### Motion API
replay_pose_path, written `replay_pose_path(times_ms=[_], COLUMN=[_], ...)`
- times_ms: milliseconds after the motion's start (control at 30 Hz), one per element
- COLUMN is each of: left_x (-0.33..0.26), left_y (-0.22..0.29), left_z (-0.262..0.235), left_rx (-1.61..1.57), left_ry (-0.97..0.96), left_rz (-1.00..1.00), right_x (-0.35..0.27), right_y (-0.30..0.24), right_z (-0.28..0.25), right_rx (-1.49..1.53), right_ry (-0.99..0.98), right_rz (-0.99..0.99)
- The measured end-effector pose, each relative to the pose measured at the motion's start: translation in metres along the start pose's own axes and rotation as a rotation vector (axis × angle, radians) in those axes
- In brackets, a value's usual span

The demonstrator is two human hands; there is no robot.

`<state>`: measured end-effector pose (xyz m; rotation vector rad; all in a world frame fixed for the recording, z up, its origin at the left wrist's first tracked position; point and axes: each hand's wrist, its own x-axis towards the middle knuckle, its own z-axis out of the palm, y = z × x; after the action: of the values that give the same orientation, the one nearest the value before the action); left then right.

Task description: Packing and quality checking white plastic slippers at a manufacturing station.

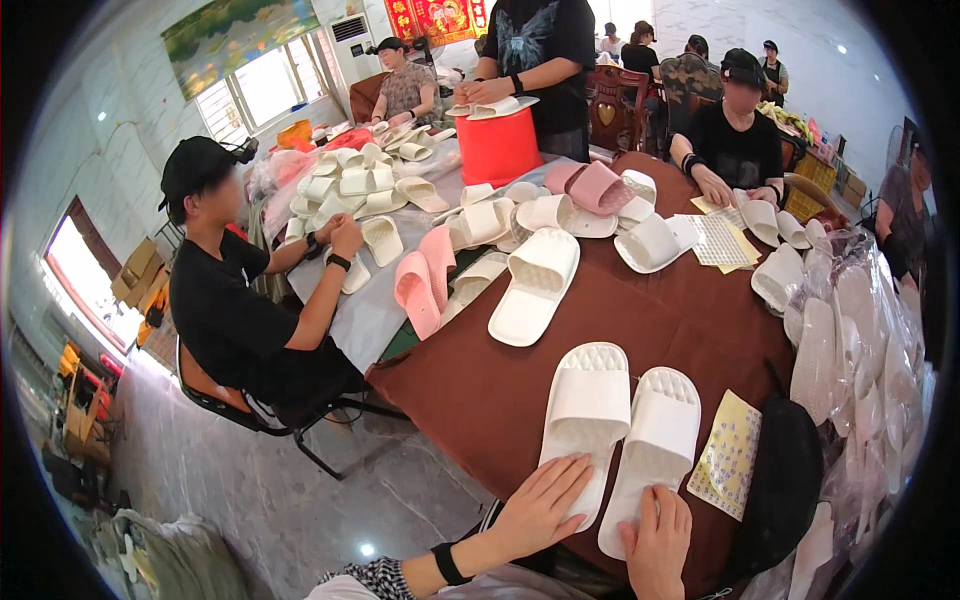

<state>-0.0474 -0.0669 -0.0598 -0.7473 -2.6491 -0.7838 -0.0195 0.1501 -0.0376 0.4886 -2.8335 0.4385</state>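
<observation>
Two white slide slippers lie side by side at the near edge of the brown-covered table point(690, 320). My left hand point(540, 505) rests flat on the heel of the left slipper point(583, 405), fingers spread. My right hand point(658, 540) lies on the heel end of the right slipper point(655, 445), fingers loosely together. Neither hand grips anything. A yellow sticker sheet point(728, 455) lies just right of the right slipper, beside a black cap point(785, 480).
More white and pink slippers point(535, 285) are piled across the table's middle and far side. A red bucket point(497, 147) stands at the back. Bagged slippers point(860, 360) stack at the right. Several people sit or stand around the table; one in black point(235, 310) sits at left.
</observation>
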Motion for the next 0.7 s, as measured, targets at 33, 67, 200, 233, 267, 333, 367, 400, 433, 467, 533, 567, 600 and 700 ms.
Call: replay_pose_path(times_ms=[33,67,200,233,267,333,367,400,433,467,533,567,600,700], left_x=[-0.001,-0.002,-0.004,-0.004,-0.004,-0.003,-0.002,-0.003,-0.003,-0.003,-0.004,-0.005,-0.005,-0.007], left_y=[0.001,0.003,0.003,0.003,0.002,0.0,-0.001,-0.001,-0.001,-0.003,-0.005,-0.005,-0.006,-0.005], left_z=[0.001,0.002,0.003,0.003,0.003,0.002,0.001,0.001,0.0,-0.001,-0.003,-0.004,-0.004,-0.004], left_rx=[0.003,0.031,0.059,0.063,0.067,0.072,0.07,0.064,0.061,0.065,0.067,0.065,0.057,0.064], left_ry=[0.003,0.03,0.025,0.04,0.041,0.043,0.049,0.051,0.048,0.04,0.032,0.021,0.008,0.019], left_rz=[0.015,0.0,-0.036,-0.012,-0.007,0.001,0.017,0.027,0.024,0.028,0.035,0.025,-0.003,-0.003], right_x=[-0.002,-0.004,-0.008,-0.007,-0.007,-0.005,-0.004,-0.003,-0.002,0.0,0.002,0.002,0.003,0.005], right_y=[0.0,0.0,-0.001,-0.002,-0.002,-0.002,-0.002,-0.003,-0.004,-0.004,-0.006,-0.007,-0.007,-0.009], right_z=[-0.001,-0.001,0.0,0.001,0.001,0.003,0.004,0.004,0.003,0.004,0.002,0.001,-0.001,-0.005], right_rx=[0.001,0.002,-0.033,-0.033,-0.055,-0.076,-0.069,-0.063,-0.062,-0.04,-0.021,-0.015,-0.007,-0.031], right_ry=[0.0,-0.038,-0.075,-0.078,-0.085,-0.088,-0.076,-0.073,-0.078,-0.068,-0.058,-0.054,-0.048,-0.033], right_rz=[0.004,0.01,-0.015,-0.014,-0.022,-0.03,-0.028,-0.025,-0.024,-0.02,-0.014,-0.011,-0.009,-0.024])
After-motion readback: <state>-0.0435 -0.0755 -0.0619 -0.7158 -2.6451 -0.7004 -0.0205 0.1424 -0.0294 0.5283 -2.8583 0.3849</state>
